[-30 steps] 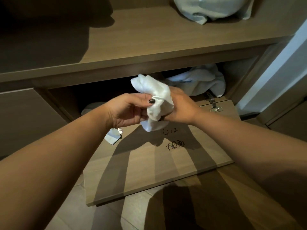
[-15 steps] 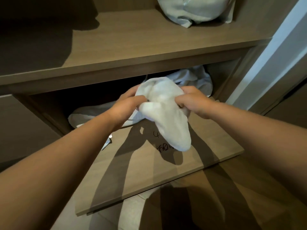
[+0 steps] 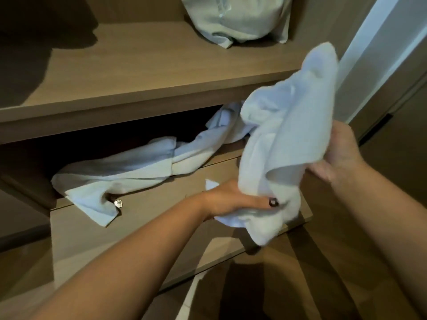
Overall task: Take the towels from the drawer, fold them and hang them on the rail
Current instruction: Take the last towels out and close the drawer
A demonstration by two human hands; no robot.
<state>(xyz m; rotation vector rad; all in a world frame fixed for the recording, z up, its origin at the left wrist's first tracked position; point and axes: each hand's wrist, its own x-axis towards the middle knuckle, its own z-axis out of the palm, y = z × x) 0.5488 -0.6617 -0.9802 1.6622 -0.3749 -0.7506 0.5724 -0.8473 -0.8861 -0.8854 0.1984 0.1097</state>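
A small white towel (image 3: 284,135) hangs rumpled in the air in front of the open drawer (image 3: 161,209). My left hand (image 3: 231,199) grips its lower edge from below. My right hand (image 3: 339,155) holds its right side, higher up. Another white towel (image 3: 129,172) lies crumpled in the dark drawer opening, one corner draped over the lowered drawer front. No rail is in view.
A wooden shelf (image 3: 150,65) runs above the drawer and carries a pale cloth bundle (image 3: 235,17) at the back. A small metal fitting (image 3: 117,203) sits on the drawer front. A light door frame (image 3: 381,54) stands at the right.
The towel has been lifted up and to the right and has spread open. My hands have drawn apart, the left one lower, the right one higher. The view has come closer to the drawer.
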